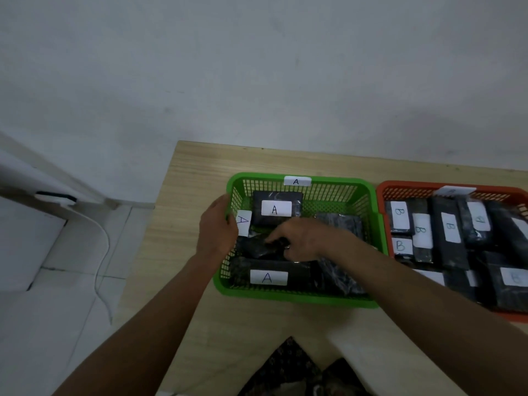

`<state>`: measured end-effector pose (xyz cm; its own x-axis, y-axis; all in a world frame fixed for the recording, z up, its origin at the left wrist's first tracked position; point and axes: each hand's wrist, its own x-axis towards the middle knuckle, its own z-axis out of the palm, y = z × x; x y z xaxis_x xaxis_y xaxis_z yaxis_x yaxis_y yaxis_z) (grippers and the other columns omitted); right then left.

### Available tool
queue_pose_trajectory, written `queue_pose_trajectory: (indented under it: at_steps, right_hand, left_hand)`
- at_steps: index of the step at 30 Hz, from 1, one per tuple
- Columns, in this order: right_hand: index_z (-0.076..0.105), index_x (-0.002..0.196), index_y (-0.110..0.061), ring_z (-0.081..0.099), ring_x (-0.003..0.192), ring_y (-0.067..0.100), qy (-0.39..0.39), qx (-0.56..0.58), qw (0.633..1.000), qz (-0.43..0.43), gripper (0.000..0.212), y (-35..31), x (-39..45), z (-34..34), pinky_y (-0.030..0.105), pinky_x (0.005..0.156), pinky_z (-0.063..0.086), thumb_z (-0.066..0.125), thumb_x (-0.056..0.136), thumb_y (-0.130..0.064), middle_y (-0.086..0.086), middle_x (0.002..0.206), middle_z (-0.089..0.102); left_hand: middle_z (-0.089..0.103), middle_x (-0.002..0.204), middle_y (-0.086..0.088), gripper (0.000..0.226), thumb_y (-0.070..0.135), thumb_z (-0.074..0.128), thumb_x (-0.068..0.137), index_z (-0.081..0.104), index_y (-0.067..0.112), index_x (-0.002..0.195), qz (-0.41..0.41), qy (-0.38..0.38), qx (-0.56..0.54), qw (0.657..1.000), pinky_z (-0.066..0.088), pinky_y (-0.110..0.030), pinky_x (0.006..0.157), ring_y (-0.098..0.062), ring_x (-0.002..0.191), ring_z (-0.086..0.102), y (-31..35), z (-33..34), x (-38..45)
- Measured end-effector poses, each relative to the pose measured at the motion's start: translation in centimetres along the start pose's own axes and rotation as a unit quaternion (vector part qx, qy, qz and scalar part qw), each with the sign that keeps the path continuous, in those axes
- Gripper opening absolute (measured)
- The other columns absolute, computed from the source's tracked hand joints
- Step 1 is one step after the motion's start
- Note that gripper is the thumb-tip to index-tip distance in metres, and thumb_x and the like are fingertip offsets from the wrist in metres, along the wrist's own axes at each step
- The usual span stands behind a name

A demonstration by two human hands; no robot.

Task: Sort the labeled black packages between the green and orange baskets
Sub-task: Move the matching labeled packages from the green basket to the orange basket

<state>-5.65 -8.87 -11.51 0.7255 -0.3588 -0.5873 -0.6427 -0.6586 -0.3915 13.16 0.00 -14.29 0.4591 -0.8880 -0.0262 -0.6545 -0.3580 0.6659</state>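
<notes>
A green basket [300,299] tagged "A" stands on the wooden table, holding several black packages; one labelled A [275,208] lies at its back, another [268,277] at its front. My left hand [217,227] grips the basket's left wall, beside a package standing on edge with an A label [243,222]. Inside the basket my right hand [300,238] closes its fingers on a black package [254,247] in the middle, whose label is hidden. To the right, the orange basket [383,195] is packed with black packages marked B [450,227].
The light wooden table [188,212] ends at its left edge near the green basket, with white floor tiles and a white cable [104,252] beyond. A grey wall stands behind. Patterned dark clothing [294,367] shows at the near edge.
</notes>
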Motion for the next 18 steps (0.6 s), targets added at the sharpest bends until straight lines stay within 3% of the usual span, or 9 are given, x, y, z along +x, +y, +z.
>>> queue_pose_trajectory:
  at_steps: [2, 4, 6, 7, 8, 10, 14, 18]
  right_hand:
    - [0.05, 0.14, -0.033, 0.055, 0.12, 0.023, 0.027, 0.007, 1.0, -0.012, 0.047, 0.0, 0.0, 0.0, 0.032, 0.092, 0.048, 0.056, 0.095, -0.022, 0.004, 0.139, 0.056]
    - [0.052, 0.138, -0.03, 0.06, 0.099, 0.018, 0.09, 0.028, 0.995, -0.022, 0.039, 0.1, 0.0, 0.1, 0.028, 0.08, 0.044, 0.049, 0.1, -0.026, 0.005, 0.128, 0.064]
    - [0.054, 0.137, -0.027, 0.057, 0.078, 0.013, 0.163, 0.113, 0.98, -0.014, 0.036, 0.2, 0.0, 0.1, 0.03, 0.072, 0.044, 0.046, 0.101, -0.024, 0.006, 0.108, 0.067]
    - [0.056, 0.135, -0.025, 0.057, 0.076, 0.014, 0.191, 0.176, 0.966, -0.011, 0.036, 0.3, 0.0, -0.1, 0.033, 0.071, 0.047, 0.046, 0.101, -0.021, 0.005, 0.102, 0.066]
    - [0.057, 0.134, -0.023, 0.061, 0.082, 0.017, 0.207, 0.238, 0.949, -0.009, 0.035, 0.3, 0.0, -0.5, 0.036, 0.075, 0.05, 0.046, 0.102, -0.018, 0.004, 0.103, 0.067]
    - [0.058, 0.136, -0.02, 0.065, 0.099, 0.022, 0.204, 0.321, 0.925, -0.004, 0.036, 0.5, -0.4, -1.2, 0.043, 0.088, 0.054, 0.044, 0.103, -0.017, 0.005, 0.117, 0.067]
    - [0.059, 0.134, -0.019, 0.065, 0.108, 0.022, 0.197, 0.366, 0.909, 0.003, 0.035, 0.4, -1.4, -1.9, 0.046, 0.097, 0.052, 0.045, 0.103, -0.014, 0.006, 0.125, 0.066]
    - [0.058, 0.136, -0.019, 0.059, 0.119, 0.023, 0.219, 0.314, 0.923, 0.024, 0.037, 0.5, -1.8, -2.0, 0.04, 0.104, 0.046, 0.054, 0.099, -0.021, 0.007, 0.136, 0.061]
  left_hand:
    - [0.052, 0.142, -0.018, 0.046, 0.002, 0.052, 0.092, 0.049, 0.001, 0.138, 0.0, -0.018, 0.014, 1.0, 0.034, -0.034, 0.113, -0.03, 0.131, 0.048, 0.1, 0.0, -0.1]
    - [0.049, 0.145, -0.016, 0.043, 0.008, 0.054, 0.094, 0.053, 0.004, 0.136, 0.022, -0.009, 0.024, 0.999, 0.032, -0.03, 0.11, -0.029, 0.133, 0.047, 0.4, -0.3, -0.4]
    - [0.053, 0.142, -0.013, 0.037, 0.019, 0.055, 0.096, 0.058, 0.009, 0.131, 0.045, 0.014, 0.01, 0.999, 0.036, -0.03, 0.108, -0.025, 0.128, 0.052, 1.0, -0.7, -0.6]
    - [0.058, 0.136, -0.01, 0.035, 0.025, 0.054, 0.096, 0.061, 0.012, 0.128, 0.045, 0.018, -0.009, 0.999, 0.041, -0.033, 0.107, -0.022, 0.123, 0.056, 1.3, -1.0, -0.7]
    - [0.065, 0.127, -0.005, 0.034, 0.033, 0.053, 0.097, 0.064, 0.016, 0.123, 0.038, 0.014, -0.036, 0.999, 0.048, -0.034, 0.101, -0.016, 0.114, 0.061, 1.6, -1.3, -0.8]
    - [0.071, 0.103, 0.009, 0.032, 0.045, 0.052, 0.094, 0.069, 0.026, 0.113, 0.014, 0.005, -0.087, 0.996, 0.053, -0.023, 0.085, 0.0, 0.095, 0.064, 2.1, -1.9, -0.8]
    - [0.067, 0.087, 0.018, 0.027, 0.041, 0.07, 0.084, 0.071, 0.027, 0.106, 0.007, -0.018, -0.074, 0.997, 0.042, -0.001, 0.067, 0.017, 0.076, 0.059, 2.4, -2.3, -0.4]
    - [0.064, 0.078, 0.018, 0.027, 0.04, 0.073, 0.081, 0.074, 0.023, 0.101, 0.023, -0.021, -0.032, 0.999, 0.038, -0.004, 0.063, 0.013, 0.068, 0.056, 2.6, -2.0, -0.5]
